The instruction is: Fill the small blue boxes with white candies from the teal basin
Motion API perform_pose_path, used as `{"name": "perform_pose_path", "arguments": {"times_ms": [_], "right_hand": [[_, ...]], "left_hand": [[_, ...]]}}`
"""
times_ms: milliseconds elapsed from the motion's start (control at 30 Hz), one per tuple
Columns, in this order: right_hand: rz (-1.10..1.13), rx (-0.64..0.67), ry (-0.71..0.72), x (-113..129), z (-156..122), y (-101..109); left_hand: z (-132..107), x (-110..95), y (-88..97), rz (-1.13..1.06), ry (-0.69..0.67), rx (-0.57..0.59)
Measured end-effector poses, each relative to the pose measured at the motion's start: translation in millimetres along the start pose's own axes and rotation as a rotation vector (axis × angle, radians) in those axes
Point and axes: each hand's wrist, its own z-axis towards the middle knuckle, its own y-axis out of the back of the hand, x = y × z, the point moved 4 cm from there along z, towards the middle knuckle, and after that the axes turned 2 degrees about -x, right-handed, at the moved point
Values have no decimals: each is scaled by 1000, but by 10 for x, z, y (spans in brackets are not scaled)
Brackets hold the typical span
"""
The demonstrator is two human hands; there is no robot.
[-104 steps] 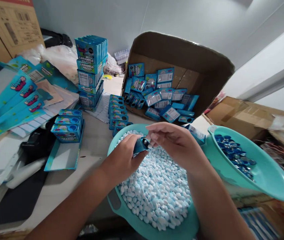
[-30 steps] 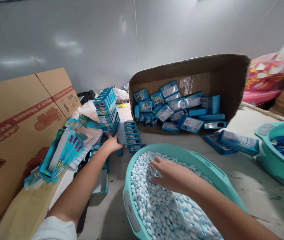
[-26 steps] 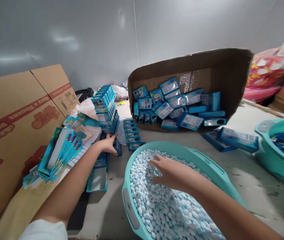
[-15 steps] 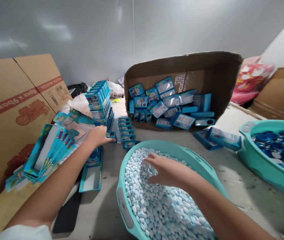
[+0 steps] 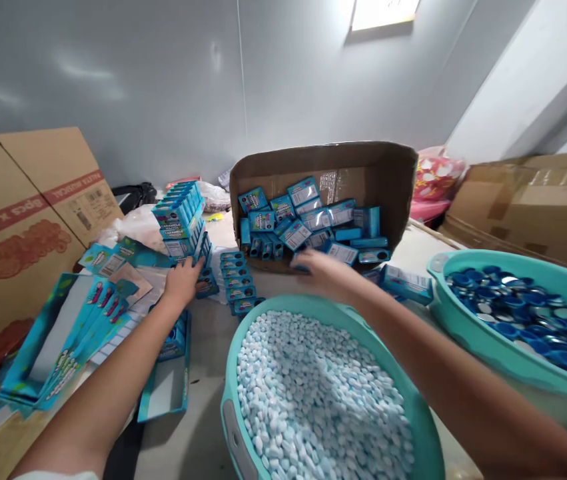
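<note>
Arms (image 5: 110, 377) reach forward: left hand (image 5: 181, 284) spread beside a small box (image 5: 208, 285); right hand (image 5: 324, 272) blurred, grip unclear, near the carton's (image 5: 388, 177) front edge; candy bowl (image 5: 429, 437) between.

The table (image 5: 204, 373) carries a carton (image 5: 363, 170) and stacked blue boxes (image 5: 176, 220) toward its far edge, a row of small boxes (image 5: 238, 280) mid-table, and a turquoise basin (image 5: 430, 433) by its near edge.

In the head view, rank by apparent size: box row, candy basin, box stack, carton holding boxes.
1. Candy basin, nearest and cut off below
2. Carton holding boxes
3. Box stack
4. Box row
</note>
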Motion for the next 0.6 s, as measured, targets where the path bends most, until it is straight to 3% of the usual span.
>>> {"name": "perform_pose_path", "arguments": {"times_ms": [100, 167, 233, 300, 333, 400, 467, 533, 600], "right_hand": [[-105, -23, -245, -533, 325, 70], [-128, -21, -317, -754, 369, 29], [-111, -15, -325, -835, 319, -37], [-51, -29, -304, -780, 215, -78], [-3, -55, -288, -705, 145, -79], [122, -139, -253, -471, -44, -58], [276, -227, -221, -152, -318, -57], [505, -262, -202, 199, -641, -138], [1130, -190, -208, 509, -922, -342]], "left_hand": [[-191, -35, 89, -126, 48, -127], [-448, -96, 216, -416, 55, -338], [-783, -191, 379, -793, 40, -619], [-1076, -345, 500, -1045, 65, -800], [-1167, -449, 533, -1141, 84, -817], [-1225, -720, 557, -1257, 29, -699], [-1197, -1029, 541, -1279, -159, -497], [-1184, -1290, 517, -1263, -394, -366], [-1208, -1440, 510, -1293, -556, -358]]}}
